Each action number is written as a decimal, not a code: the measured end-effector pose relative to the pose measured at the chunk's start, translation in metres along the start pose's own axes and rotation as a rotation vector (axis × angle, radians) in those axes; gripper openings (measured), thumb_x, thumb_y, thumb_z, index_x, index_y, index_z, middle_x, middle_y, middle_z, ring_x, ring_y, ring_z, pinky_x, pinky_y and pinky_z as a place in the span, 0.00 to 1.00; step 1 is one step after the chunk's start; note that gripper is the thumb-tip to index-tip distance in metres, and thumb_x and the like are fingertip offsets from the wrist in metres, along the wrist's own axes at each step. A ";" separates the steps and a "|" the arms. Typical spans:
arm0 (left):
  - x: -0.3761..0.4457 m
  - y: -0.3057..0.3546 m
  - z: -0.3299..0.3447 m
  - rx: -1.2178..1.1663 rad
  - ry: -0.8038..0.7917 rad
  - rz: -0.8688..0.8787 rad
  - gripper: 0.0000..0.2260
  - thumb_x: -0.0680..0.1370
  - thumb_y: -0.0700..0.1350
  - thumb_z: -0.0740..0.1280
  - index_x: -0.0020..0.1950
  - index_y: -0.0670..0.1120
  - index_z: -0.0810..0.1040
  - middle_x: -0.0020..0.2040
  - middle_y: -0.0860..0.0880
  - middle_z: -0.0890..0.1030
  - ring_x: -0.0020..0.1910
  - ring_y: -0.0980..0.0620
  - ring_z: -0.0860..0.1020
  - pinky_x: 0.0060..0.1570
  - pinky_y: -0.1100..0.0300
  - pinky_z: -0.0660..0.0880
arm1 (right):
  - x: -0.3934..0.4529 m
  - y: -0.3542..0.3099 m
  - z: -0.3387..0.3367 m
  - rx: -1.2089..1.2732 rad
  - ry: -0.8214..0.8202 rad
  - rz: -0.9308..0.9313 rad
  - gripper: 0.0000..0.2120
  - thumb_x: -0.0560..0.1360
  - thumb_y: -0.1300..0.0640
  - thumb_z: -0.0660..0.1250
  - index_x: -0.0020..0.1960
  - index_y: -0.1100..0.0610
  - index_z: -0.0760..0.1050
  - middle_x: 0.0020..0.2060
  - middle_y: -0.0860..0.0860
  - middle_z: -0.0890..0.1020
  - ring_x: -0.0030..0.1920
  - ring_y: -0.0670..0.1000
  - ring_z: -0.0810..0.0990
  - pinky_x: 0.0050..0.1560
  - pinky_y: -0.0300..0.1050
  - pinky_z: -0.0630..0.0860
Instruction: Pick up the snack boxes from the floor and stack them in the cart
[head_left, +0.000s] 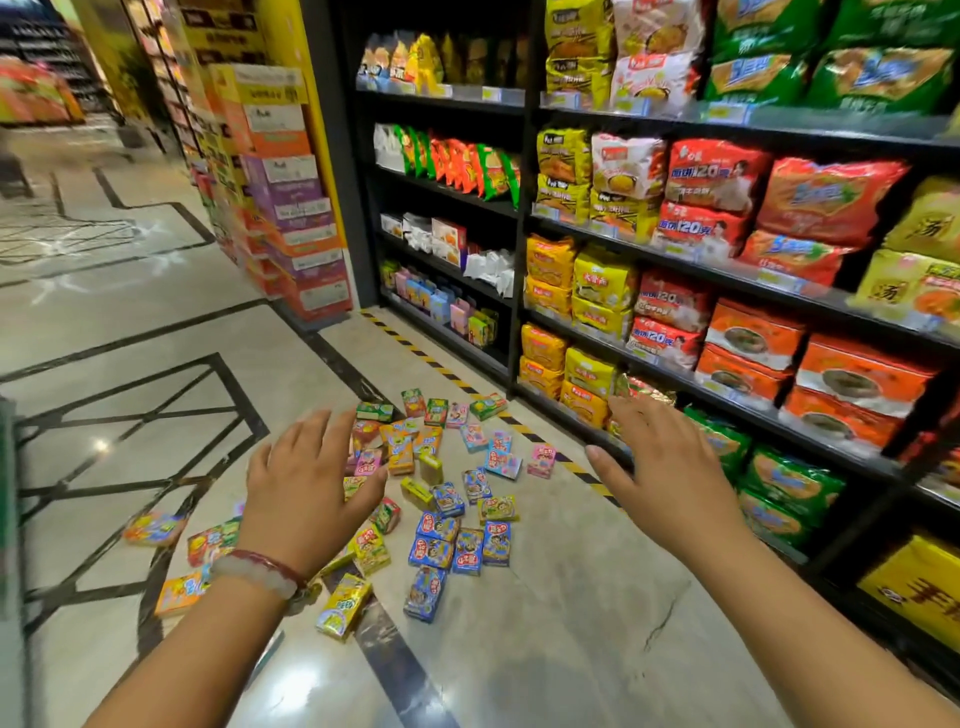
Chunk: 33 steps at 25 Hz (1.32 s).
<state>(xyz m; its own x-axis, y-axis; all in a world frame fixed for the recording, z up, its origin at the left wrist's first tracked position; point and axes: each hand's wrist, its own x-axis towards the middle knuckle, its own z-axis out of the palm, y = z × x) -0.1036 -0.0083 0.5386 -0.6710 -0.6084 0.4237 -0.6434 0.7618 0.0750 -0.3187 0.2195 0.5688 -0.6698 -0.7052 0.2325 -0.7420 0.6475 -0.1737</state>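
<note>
Several small colourful snack boxes (441, 499) lie scattered on the shop floor in front of the shelves: blue ones (457, 545) near the middle, yellow ones (345, 605) closer to me, orange ones (179, 595) at the left. My left hand (306, 493), with a bead bracelet on the wrist, is stretched out above the left side of the pile, fingers straight, holding nothing. Over the floor beside the shelf edge, my right hand (665, 467) reaches forward, fingers spread and empty. No cart can be made out for certain.
Tall black shelves (675, 291) full of noodle packs run along the right. A stack of orange and purple cartons (296, 223) stands at the shelf's end. A yellow-black striped tape line (431, 358) marks the floor. A green-edged object (8, 519) shows at the far left.
</note>
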 end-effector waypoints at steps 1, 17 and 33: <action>0.007 0.002 0.006 0.000 -0.008 -0.015 0.30 0.70 0.63 0.55 0.63 0.44 0.73 0.59 0.40 0.77 0.57 0.39 0.77 0.52 0.41 0.72 | 0.012 0.003 0.006 0.007 -0.010 -0.010 0.30 0.77 0.37 0.51 0.75 0.49 0.55 0.74 0.51 0.59 0.74 0.54 0.56 0.71 0.51 0.53; 0.090 0.017 0.108 0.093 -0.177 -0.315 0.30 0.70 0.60 0.56 0.62 0.42 0.75 0.60 0.38 0.77 0.56 0.37 0.78 0.51 0.38 0.73 | 0.211 0.027 0.124 0.123 -0.071 -0.326 0.31 0.74 0.39 0.51 0.66 0.58 0.72 0.62 0.61 0.75 0.62 0.64 0.74 0.62 0.59 0.69; 0.212 -0.093 0.259 0.061 -0.255 -0.372 0.29 0.70 0.58 0.56 0.63 0.41 0.74 0.60 0.38 0.77 0.58 0.39 0.76 0.55 0.37 0.71 | 0.374 -0.047 0.299 0.186 -0.215 -0.398 0.29 0.75 0.40 0.52 0.66 0.57 0.72 0.64 0.59 0.74 0.64 0.62 0.72 0.62 0.58 0.69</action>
<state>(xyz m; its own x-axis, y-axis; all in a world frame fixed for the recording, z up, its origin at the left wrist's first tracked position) -0.2812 -0.2661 0.3873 -0.4542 -0.8795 0.1417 -0.8735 0.4710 0.1234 -0.5425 -0.1610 0.3778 -0.3096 -0.9438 0.1155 -0.9208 0.2673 -0.2840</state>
